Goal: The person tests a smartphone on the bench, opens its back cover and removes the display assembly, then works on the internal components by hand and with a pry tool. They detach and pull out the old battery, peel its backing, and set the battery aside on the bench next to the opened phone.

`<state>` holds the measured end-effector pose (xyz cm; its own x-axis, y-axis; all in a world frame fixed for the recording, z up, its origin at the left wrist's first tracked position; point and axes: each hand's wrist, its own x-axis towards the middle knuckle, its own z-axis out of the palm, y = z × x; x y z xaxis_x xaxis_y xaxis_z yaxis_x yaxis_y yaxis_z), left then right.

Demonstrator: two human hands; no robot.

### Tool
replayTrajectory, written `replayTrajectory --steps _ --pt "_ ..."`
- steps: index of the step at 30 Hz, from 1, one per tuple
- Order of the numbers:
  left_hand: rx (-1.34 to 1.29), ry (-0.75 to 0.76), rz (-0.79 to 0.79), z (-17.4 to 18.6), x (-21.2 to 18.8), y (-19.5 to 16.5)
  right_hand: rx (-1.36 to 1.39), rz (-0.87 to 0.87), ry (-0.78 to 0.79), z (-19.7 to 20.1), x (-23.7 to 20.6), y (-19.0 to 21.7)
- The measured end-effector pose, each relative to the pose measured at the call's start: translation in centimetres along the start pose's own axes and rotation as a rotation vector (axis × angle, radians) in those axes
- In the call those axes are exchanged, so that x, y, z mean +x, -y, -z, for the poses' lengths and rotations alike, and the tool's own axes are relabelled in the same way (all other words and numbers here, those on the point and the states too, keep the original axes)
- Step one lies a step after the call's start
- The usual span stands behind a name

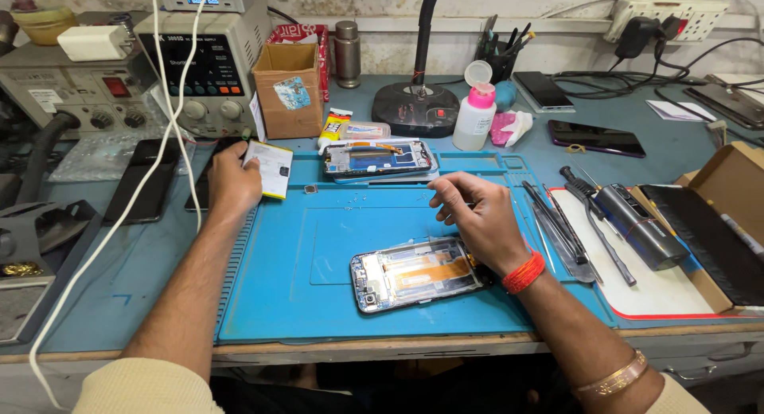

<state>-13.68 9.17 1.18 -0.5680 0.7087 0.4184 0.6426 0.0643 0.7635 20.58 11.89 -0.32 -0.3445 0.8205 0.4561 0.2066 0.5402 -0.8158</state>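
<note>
At the far left of the surface (103,302) stand bench instruments, with a white cable (171,143) running down past them. The left hand (231,183) rests at the left edge of the blue work mat (278,302), fingers curled around the near edge of a flat white-and-yellow part (270,169), gripping it. Just right of that part lies a small square component (310,189), and beyond it a second opened phone body (378,158) at the mat's back edge. The opened phone frame (418,273) lies near the mat's front edge, its long axis running left to right with a slight tilt, rear side up and internal parts exposed. The right hand (477,219) hovers directly above and behind the frame's right end, fingers pinched together near tiny loose screws (358,201); whether they hold anything cannot be determined. The right hand is much nearer the frame than the left. To the right lie tweezers (557,223) and an electric screwdriver (637,223) on a white tray (660,294).
</note>
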Motion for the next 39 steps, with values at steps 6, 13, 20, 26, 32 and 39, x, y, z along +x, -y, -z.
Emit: replayTrajectory --steps 6,13,20,26,32,39 --pt "0.130 -0.039 -0.165 -0.6 -0.6 0.0 -0.067 0.036 -0.037 0.1 -0.1 0.4" --pt "0.114 0.024 -0.182 -0.9 -1.1 1.0 -0.072 0.036 -0.053 0.1 -0.2 0.8" --pt "0.064 0.045 -0.351 -0.9 -3.3 -0.7 -0.220 0.107 -0.048 0.0 -0.5 1.5" --pt "-0.112 0.688 -0.329 0.6 -11.6 -6.1 -0.216 0.116 -0.055 0.2 -0.5 1.5" --pt "0.119 0.859 -0.435 2.1 -14.5 -8.0 -0.260 0.186 -0.061 -0.1 -0.6 1.4" --pt "0.045 0.869 -0.270 1.9 -12.3 -6.2 -0.308 0.144 -0.022 0.0 -0.7 1.8"
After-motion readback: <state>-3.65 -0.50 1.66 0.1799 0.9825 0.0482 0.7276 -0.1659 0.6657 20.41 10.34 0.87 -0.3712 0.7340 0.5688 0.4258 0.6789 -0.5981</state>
